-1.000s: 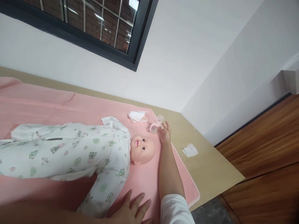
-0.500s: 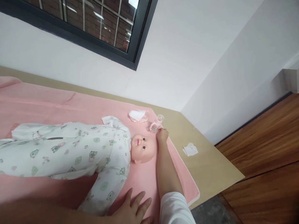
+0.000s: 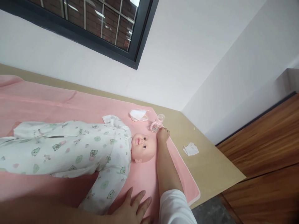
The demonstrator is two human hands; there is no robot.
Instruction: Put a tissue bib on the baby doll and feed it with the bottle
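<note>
Head view shows a pink cloth (image 3: 56, 104) spread over the worktop (image 3: 210, 174), with a doll (image 3: 81, 149) in a printed white suit lying on its back across it. Right hand (image 3: 163, 135) is at the cloth's edge, beyond the doll's head (image 3: 144, 148) and right next to a small clear bottle (image 3: 154, 126). Its fingers are curled together; whether they are clamped on the cloth, on the bottle or on nothing, I cannot tell. Left hand (image 3: 130, 208) lies low over the cloth near the doll's sleeve (image 3: 104, 186), its fingers apart, with nothing visible between them.

The cloth looks thin, soft and limp, so it likely weighs little and folds wherever it is pinched; its hemmed edge or a corner offers the surest hold, though the doll's weight probably pins the middle. The bottle stands on the cloth near its far corner. It looks light, stiff and smooth, perhaps slippery if damp, and is best held round the body, since the domed cap could come loose. The doll's head seems firm and smooth, while the suit looks slack; lifting by the cloth of the suit alone would probably let the body sag, so support under head and back suits it better.
</note>
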